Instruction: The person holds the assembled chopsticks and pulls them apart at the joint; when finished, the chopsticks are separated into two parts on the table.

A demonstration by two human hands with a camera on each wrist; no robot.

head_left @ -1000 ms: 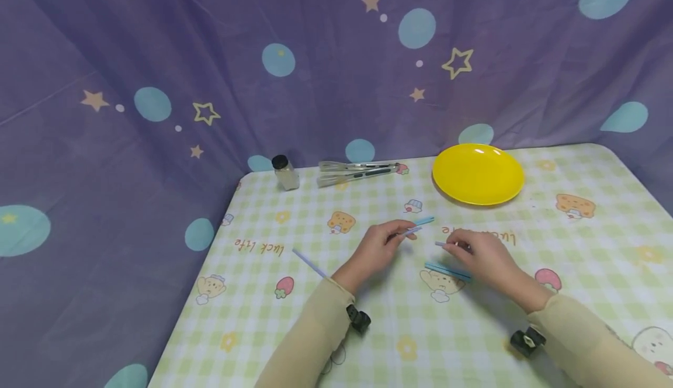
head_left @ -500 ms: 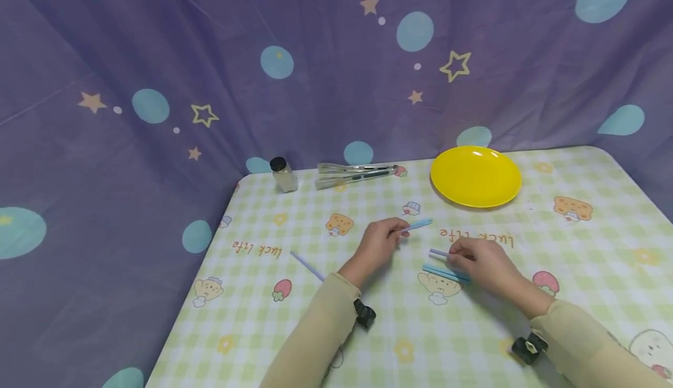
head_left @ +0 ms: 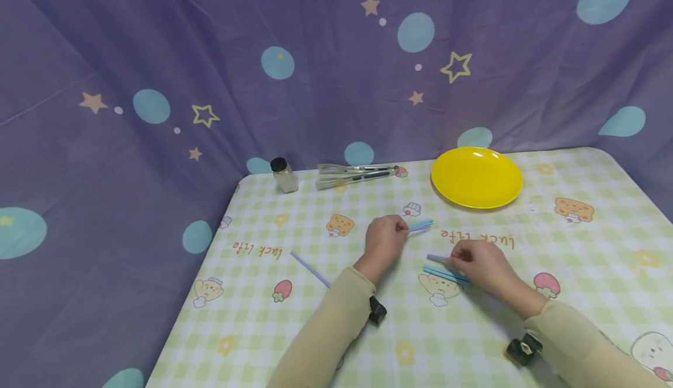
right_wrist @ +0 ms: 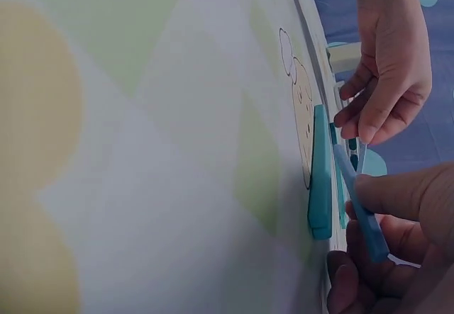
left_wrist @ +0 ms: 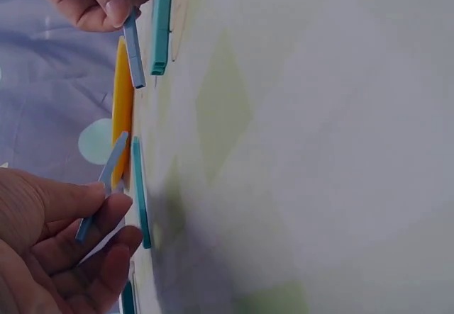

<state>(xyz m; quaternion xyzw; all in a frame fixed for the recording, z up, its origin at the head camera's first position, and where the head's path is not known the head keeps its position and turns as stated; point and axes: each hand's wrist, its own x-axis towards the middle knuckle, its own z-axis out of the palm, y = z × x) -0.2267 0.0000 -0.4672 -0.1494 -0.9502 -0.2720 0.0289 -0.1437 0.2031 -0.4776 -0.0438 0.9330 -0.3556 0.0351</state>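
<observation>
Near the middle of the table my left hand (head_left: 385, 245) pinches a thin purple plastic stick (head_left: 420, 229) between thumb and fingers; it looks bluish in the left wrist view. Just behind it lies a light-blue stick (head_left: 423, 222). To the right, my right hand (head_left: 481, 264) pinches a second purple stick (head_left: 437, 257), its tip pointing left. Below that tip, a teal stick with a dark lengthwise line (head_left: 446, 274) lies on the cloth, seen closer in the right wrist view as a teal bar (right_wrist: 322, 176). Another purple stick (head_left: 310, 269) lies left of my left forearm.
A yellow plate (head_left: 477, 177) stands at the back right. Metal tongs (head_left: 357, 176) lie along the back edge, beside a clear jar with a black lid (head_left: 284, 175). The checked tablecloth (head_left: 273, 341) meets a purple curtain (head_left: 315, 107) behind.
My right hand has lowered its purple stick toward me, closer to the teal one. My left hand has turned over slightly, and its forearm has shifted right.
</observation>
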